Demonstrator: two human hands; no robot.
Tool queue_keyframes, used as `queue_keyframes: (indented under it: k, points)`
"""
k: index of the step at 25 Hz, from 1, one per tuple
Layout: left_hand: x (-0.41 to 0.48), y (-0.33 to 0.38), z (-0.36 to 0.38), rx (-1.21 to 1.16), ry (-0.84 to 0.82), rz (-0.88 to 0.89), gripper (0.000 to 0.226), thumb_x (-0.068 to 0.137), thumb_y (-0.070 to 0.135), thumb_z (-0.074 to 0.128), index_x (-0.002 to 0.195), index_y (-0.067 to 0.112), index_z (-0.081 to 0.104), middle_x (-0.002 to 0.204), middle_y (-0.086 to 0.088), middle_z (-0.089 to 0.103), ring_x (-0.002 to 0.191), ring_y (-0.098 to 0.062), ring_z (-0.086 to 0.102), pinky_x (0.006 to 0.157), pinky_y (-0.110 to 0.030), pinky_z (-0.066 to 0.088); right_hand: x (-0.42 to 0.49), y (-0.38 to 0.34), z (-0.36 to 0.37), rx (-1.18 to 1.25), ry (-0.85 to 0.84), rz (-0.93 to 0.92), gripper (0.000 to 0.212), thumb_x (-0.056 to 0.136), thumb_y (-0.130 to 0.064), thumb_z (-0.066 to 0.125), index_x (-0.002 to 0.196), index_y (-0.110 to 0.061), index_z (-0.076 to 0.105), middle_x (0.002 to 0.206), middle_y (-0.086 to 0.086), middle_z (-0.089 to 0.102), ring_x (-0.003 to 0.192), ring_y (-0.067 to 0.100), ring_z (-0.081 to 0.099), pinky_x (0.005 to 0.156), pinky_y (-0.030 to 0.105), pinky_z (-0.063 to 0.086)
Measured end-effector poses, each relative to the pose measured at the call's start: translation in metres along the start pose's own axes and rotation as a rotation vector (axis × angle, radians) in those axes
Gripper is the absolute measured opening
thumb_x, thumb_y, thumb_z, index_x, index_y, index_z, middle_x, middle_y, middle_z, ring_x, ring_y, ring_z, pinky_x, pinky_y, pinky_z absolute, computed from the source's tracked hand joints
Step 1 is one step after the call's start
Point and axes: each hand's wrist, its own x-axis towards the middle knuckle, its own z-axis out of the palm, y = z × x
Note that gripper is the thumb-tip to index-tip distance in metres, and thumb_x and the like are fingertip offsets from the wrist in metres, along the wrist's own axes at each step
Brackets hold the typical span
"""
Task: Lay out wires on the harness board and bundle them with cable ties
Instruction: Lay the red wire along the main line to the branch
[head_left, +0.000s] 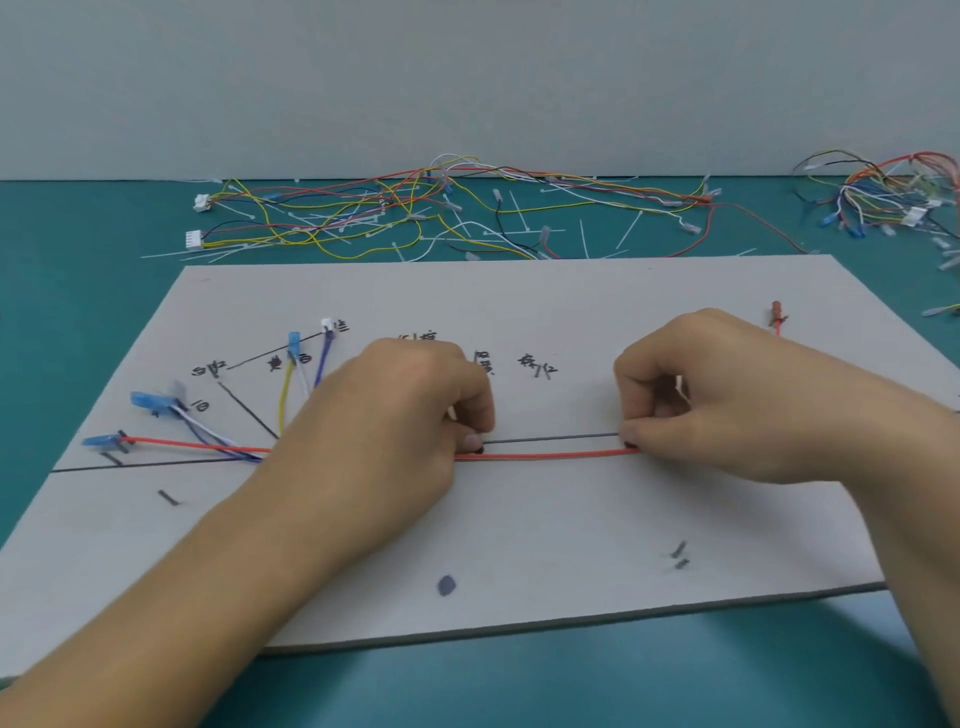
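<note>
A grey harness board (519, 545) with drawn black lines and handwritten labels lies on the teal table. A red wire (545, 456) runs along the main black line between my two hands. My left hand (395, 431) has its fingers curled and pinches the red wire near the board's middle. My right hand (727, 400) pinches the same wire further right. Left of my hands, a red wire with a blue terminal (101, 441), white and purple wires (218, 436) and a yellow wire (283, 400) fan out along the branch lines. A red terminal (776, 313) lies at the board's far right.
Behind the board lies a tangle of coloured wires (389, 208) with white connectors and loose white cable ties (582, 239). Another wire bundle (893, 197) sits at the back right. A grey wall rises behind the table.
</note>
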Motion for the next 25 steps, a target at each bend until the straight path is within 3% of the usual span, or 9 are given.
queue_keyframes:
  k: [4, 9, 12, 16, 25]
  points:
    - [-0.001, 0.001, 0.006, -0.014, -0.003, 0.074, 0.013, 0.088, 0.016, 0.073, 0.084, 0.028, 0.07, 0.084, 0.016, 0.061, 0.083, -0.008, 0.059, 0.078, -0.039, 0.053, -0.001, 0.009, -0.009, 0.019, -0.052, 0.061, 0.014, 0.077, -0.02, 0.075, 0.066, -0.024, 0.069, 0.056, -0.008, 0.063, 0.05, 0.005, 0.054, 0.048, 0.02, 0.045]
    - [-0.004, -0.01, -0.006, -0.043, -0.081, 0.063, 0.009, 0.088, 0.039, 0.073, 0.085, 0.031, 0.069, 0.086, 0.016, 0.062, 0.08, -0.001, 0.06, 0.074, -0.036, 0.054, 0.001, 0.006, -0.007, 0.087, -0.003, 0.072, 0.008, 0.077, -0.03, 0.077, 0.078, -0.029, 0.069, 0.067, -0.012, 0.069, 0.061, 0.006, 0.062, 0.056, 0.018, 0.049]
    - [-0.004, -0.006, -0.002, -0.035, -0.074, 0.071, 0.008, 0.089, 0.031, 0.071, 0.082, 0.029, 0.07, 0.084, 0.014, 0.059, 0.079, -0.002, 0.058, 0.072, -0.037, 0.054, 0.005, 0.003, -0.003, 0.093, 0.038, 0.135, 0.01, 0.08, -0.022, 0.074, 0.073, -0.028, 0.071, 0.063, -0.014, 0.069, 0.059, 0.003, 0.063, 0.051, 0.015, 0.046]
    - [-0.003, -0.003, 0.002, -0.047, -0.06, 0.059, 0.009, 0.089, 0.026, 0.067, 0.081, 0.028, 0.068, 0.083, 0.013, 0.058, 0.079, -0.003, 0.057, 0.072, -0.037, 0.054, 0.008, -0.001, 0.002, 0.057, 0.048, 0.175, 0.026, 0.082, -0.008, 0.065, 0.079, -0.034, 0.069, 0.066, -0.015, 0.068, 0.062, 0.001, 0.062, 0.055, 0.027, 0.046]
    - [-0.001, 0.001, 0.005, -0.036, -0.057, 0.064, 0.012, 0.087, 0.02, 0.065, 0.077, 0.025, 0.07, 0.081, 0.01, 0.059, 0.076, -0.006, 0.057, 0.071, -0.039, 0.053, 0.011, 0.004, -0.002, 0.171, 0.005, 0.2, 0.034, 0.081, -0.003, 0.066, 0.073, -0.036, 0.075, 0.061, -0.003, 0.07, 0.046, 0.005, 0.058, 0.046, 0.022, 0.048]
